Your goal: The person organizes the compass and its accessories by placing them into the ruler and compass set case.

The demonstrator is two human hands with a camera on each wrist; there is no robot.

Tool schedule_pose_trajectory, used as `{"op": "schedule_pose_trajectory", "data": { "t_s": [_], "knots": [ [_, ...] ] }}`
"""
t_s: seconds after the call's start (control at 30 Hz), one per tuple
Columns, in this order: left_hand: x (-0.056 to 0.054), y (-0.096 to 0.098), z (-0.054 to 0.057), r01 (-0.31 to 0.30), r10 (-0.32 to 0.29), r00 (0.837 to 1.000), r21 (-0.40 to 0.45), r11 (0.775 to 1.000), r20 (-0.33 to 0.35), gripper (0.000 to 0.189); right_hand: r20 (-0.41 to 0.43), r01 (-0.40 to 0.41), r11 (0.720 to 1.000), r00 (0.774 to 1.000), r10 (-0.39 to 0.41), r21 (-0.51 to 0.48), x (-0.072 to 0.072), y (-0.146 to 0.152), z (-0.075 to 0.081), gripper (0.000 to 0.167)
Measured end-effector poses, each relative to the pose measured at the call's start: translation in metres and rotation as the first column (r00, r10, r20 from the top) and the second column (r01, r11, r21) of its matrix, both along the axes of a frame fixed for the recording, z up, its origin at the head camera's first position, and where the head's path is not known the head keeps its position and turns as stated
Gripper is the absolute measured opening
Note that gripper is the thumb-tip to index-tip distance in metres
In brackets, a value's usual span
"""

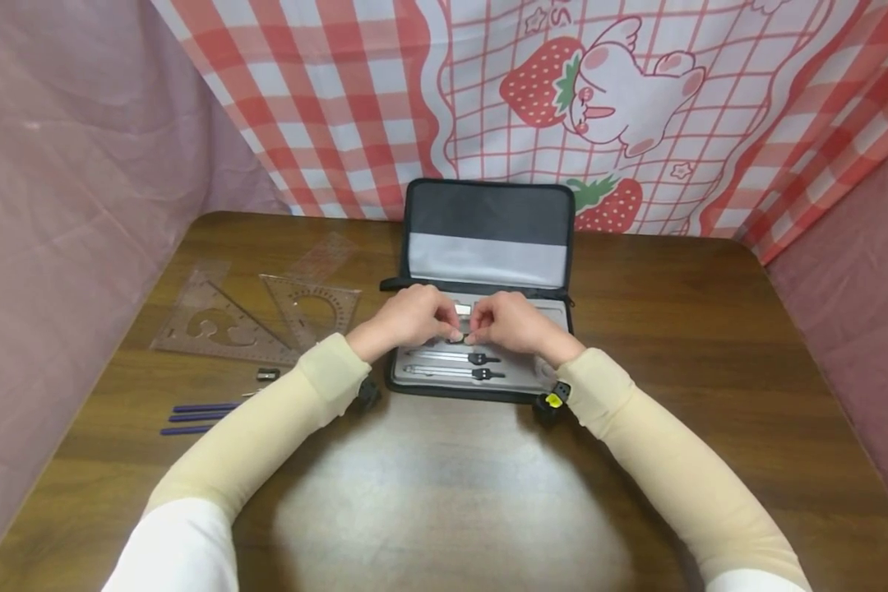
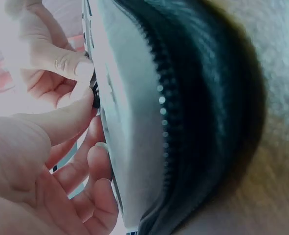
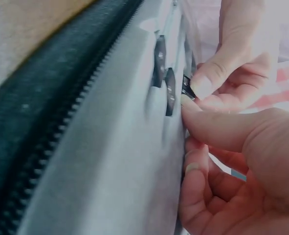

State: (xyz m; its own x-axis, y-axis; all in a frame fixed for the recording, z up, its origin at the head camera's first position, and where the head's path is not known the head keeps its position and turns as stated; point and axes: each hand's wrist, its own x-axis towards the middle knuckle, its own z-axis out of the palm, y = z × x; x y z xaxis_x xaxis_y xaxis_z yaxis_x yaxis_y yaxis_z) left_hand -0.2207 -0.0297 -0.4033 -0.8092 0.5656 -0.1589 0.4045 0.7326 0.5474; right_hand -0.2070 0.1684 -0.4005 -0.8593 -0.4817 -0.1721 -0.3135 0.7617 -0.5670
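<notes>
A zippered case lies open on the table, its lid leaning back and a grey moulded tray in its base. Two metal compasses with black heads rest in the tray slots. Above the tray, my left hand and right hand meet with thumbs and fingers bent inward. Both pinch a small black part between them; fingers cover much of it, so its exact kind is hidden. Other fingers of my right hand touch the tray in the right wrist view.
Left of the case lie clear set squares, another clear triangle with a protractor cutout, a small sharpener and several blue pencils. A checked cloth hangs behind the table.
</notes>
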Motion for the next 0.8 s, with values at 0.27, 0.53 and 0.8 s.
{"op": "schedule_pose_trajectory", "data": {
  "t_s": [0.27,0.53,0.8],
  "knots": [
    [0.000,0.003,0.003,-0.019,0.020,1.000,-0.029,0.999,0.011,0.006,0.056,0.017,1.000,0.998,-0.016,-0.011,-0.003,0.001,0.001,0.013],
    [-0.003,0.007,0.006,-0.093,0.095,0.995,-0.073,0.993,0.033,0.012,0.071,0.014,1.000,0.997,-0.015,0.023,-0.007,-0.002,0.003,0.017],
    [-0.009,0.003,0.008,-0.043,0.047,0.997,-0.064,0.997,0.063,0.014,0.136,0.008,0.995,0.991,-0.021,0.097,-0.014,-0.010,0.008,0.019]
  ]
}}
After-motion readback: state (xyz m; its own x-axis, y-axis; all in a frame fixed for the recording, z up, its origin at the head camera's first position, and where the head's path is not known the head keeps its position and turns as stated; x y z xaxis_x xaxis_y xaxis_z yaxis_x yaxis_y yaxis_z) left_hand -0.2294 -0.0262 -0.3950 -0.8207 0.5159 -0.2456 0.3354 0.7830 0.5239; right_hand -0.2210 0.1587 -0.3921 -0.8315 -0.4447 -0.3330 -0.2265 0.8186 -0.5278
